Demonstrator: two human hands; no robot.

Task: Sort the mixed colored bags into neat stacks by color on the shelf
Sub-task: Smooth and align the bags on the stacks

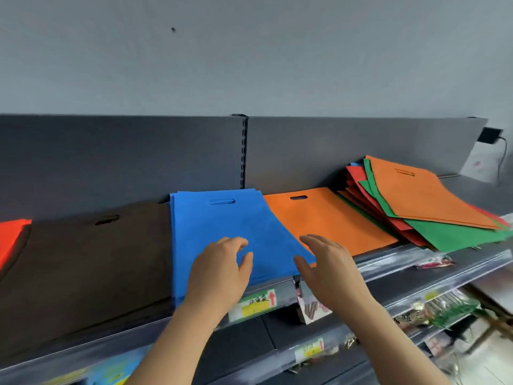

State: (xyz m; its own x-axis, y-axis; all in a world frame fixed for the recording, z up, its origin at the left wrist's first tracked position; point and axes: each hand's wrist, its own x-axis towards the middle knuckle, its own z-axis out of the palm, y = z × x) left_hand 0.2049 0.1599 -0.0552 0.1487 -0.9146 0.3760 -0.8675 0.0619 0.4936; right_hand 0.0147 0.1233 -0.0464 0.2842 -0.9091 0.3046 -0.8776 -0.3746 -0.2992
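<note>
Flat fabric bags lie along the top shelf [416,259]. From left to right: a red stack [9,237] at the frame edge, a dark brown stack [83,259], a blue stack [222,226], an orange stack [333,218]. At the right, a mixed pile [433,209] of orange, green, red and blue bags is fanned out untidily. My left hand [219,270] hovers over the front of the blue stack, fingers relaxed and holding nothing. My right hand [330,268] is beside the blue stack's front right corner, fingers straight and empty.
A dark metal back panel [138,157] rises behind the bags, with a grey wall above. Price labels [252,304] line the shelf's front rail. Lower shelves hold packaged goods [433,307]. A white card [480,165] and black box stand at the far right.
</note>
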